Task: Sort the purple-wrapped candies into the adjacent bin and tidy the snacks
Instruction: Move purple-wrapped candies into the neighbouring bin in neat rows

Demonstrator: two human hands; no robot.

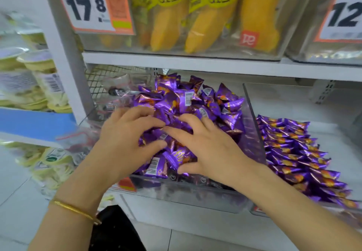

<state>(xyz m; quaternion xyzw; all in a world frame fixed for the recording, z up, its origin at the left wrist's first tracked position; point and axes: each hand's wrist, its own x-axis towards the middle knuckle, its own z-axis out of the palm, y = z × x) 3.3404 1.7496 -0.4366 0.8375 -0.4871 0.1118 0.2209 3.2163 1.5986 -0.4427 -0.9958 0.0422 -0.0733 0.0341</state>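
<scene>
A heap of purple-wrapped candies (186, 98) fills a clear plastic bin (195, 194) on the middle shelf. Both hands lie on the front of the heap. My left hand (125, 133), with a gold bangle on its wrist, curls its fingers and thumb round a few candies. My right hand (211, 147) rests spread on the pile, fingers fairly straight, its thumb at the bin's front edge. To the right, the adjacent bin (337, 133) holds longer purple candies (293, 153) lying in neat rows along its left side.
A clear wall (252, 125) separates the two bins. The shelf above (176, 61) carries yellow banana-shaped snack packs (168, 25) and price tags reading 17.8 (88, 6) and 12 (344, 14). Pale yellow packs (39, 82) fill the rack at left. Wire mesh (101, 78) backs the shelf.
</scene>
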